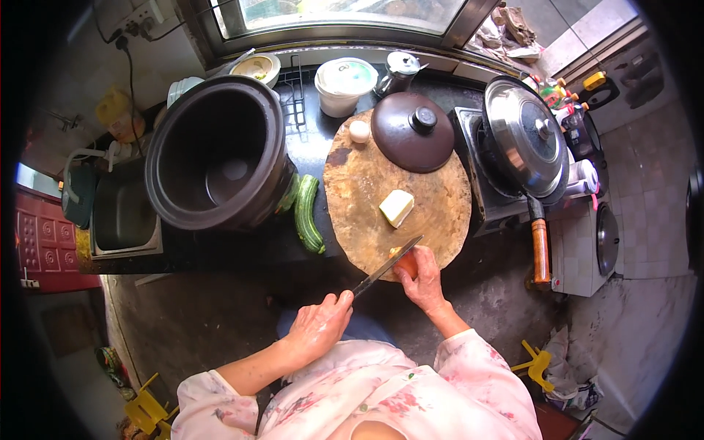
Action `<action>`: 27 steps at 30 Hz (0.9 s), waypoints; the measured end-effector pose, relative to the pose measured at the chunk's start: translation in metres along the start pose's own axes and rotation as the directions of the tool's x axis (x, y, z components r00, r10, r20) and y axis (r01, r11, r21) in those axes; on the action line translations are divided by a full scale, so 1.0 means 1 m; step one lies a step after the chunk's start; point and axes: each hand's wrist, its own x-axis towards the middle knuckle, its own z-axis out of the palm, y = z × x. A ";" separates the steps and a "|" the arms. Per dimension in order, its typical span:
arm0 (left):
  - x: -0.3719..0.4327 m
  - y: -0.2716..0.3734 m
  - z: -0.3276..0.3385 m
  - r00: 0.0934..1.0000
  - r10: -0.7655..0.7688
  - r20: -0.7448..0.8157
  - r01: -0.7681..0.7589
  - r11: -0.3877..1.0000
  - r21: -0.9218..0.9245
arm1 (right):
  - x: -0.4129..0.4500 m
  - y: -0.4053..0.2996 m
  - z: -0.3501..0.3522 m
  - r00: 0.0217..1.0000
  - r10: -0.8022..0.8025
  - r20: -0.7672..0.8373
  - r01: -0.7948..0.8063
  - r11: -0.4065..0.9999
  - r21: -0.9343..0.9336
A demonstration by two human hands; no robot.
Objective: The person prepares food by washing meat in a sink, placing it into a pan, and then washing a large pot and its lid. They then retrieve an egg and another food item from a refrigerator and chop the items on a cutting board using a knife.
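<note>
My left hand (323, 320) is closed around the handle of a kitchen knife (385, 268). The blade slants up to the right, its edge at an orange vegetable (407, 264). That vegetable, perhaps a carrot, is gripped in my right hand (424, 281) and partly hidden by fingers and blade. Both are over the near edge of a round wooden chopping board (357, 209). Farther in on the board lies a pale cut chunk with green skin (397, 208). An egg (359, 132) and a dark brown pot lid (410, 135) rest toward its far side.
Left of the board are a striped green zucchini (309, 214), a large dark pot (220, 212) tilted toward me, and a sink (125, 203). Behind stand a lidded white tub (344, 85) and a metal jug (397, 74). A lidded wok (525, 137) sits on the right stove, its wooden handle (540, 247) jutting out.
</note>
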 end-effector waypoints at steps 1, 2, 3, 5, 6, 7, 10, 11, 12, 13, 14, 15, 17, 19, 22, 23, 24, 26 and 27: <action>0.004 0.000 0.000 1.000 0.000 0.001 0.000 1.000 -0.001 | 0.001 0.000 0.000 1.000 -0.010 -0.017 0.010 1.000 0.002; 0.010 0.000 0.002 1.000 0.020 -0.014 -0.020 1.000 -0.005 | 0.001 0.001 0.000 0.999 -0.019 -0.035 0.019 1.000 0.004; 0.016 0.000 0.004 0.999 0.038 -0.028 -0.038 0.999 -0.010 | 0.001 0.001 0.000 0.999 -0.016 -0.032 0.016 1.000 0.003; 0.032 -0.007 0.026 0.988 0.082 -0.131 -0.081 0.997 0.017 | 0.003 -0.001 0.000 0.999 -0.038 0.031 0.037 0.999 0.038; 0.038 -0.009 0.032 0.990 0.067 -0.121 -0.067 0.998 0.003 | 0.004 -0.001 -0.001 0.999 -0.042 0.027 0.042 0.999 0.035; 0.040 -0.012 0.036 0.989 0.070 -0.127 -0.070 0.998 0.005 | 0.003 0.000 -0.001 0.999 -0.039 0.030 0.038 0.998 0.040; 0.037 -0.014 0.034 0.988 0.063 -0.140 -0.065 0.998 -0.006 | 0.000 -0.002 -0.006 0.999 -0.002 0.055 -0.001 0.999 0.051; 0.034 -0.012 0.029 0.987 0.067 -0.144 -0.068 0.998 -0.002 | 0.001 -0.004 -0.008 0.996 0.035 0.082 -0.040 0.997 0.059; 0.030 -0.009 0.023 0.974 0.062 -0.217 -0.067 0.998 -0.013 | 0.001 -0.003 -0.010 0.996 0.034 0.081 -0.039 0.997 0.060; 0.026 -0.007 0.018 0.956 0.056 -0.289 -0.066 0.997 -0.025 | 0.002 -0.002 -0.012 0.992 0.046 0.115 -0.059 0.991 0.116; 0.025 -0.010 0.013 0.938 0.034 -0.345 -0.038 0.999 -0.005 | 0.002 0.000 -0.015 0.987 0.056 0.150 -0.082 0.982 0.171; 0.025 -0.015 0.010 0.905 0.026 -0.424 -0.025 1.000 0.008 | -0.001 0.004 -0.015 0.955 0.215 0.204 -0.274 0.903 0.330; 0.026 -0.026 0.005 0.861 0.020 -0.508 0.032 0.995 0.093 | -0.005 0.007 -0.016 0.855 0.392 0.339 -0.487 0.385 0.784; 0.031 -0.045 0.016 0.842 0.038 -0.538 0.117 0.961 0.251 | 0.002 -0.006 -0.024 0.807 0.368 0.463 -0.502 0.013 0.865; 0.048 -0.058 0.036 0.838 -0.018 -0.545 0.195 0.943 0.270 | 0.009 -0.016 -0.027 0.789 0.134 0.600 -0.511 -0.401 0.760; 0.057 -0.060 0.043 0.830 -0.010 -0.558 0.196 0.942 0.274 | 0.012 -0.022 -0.028 0.792 0.137 0.595 -0.507 -0.397 0.765; 0.063 -0.060 0.047 0.822 -0.005 -0.569 0.198 0.940 0.277 | 0.014 -0.029 -0.029 0.804 0.134 0.579 -0.501 -0.372 0.782; 0.078 -0.058 0.054 0.821 -0.075 -0.566 0.229 0.952 0.205 | 0.019 -0.036 -0.027 0.817 0.136 0.560 -0.512 -0.275 0.814; 0.083 -0.059 0.056 0.822 -0.094 -0.562 0.239 0.952 0.191 | 0.020 -0.039 -0.024 0.817 0.140 0.560 -0.511 -0.274 0.815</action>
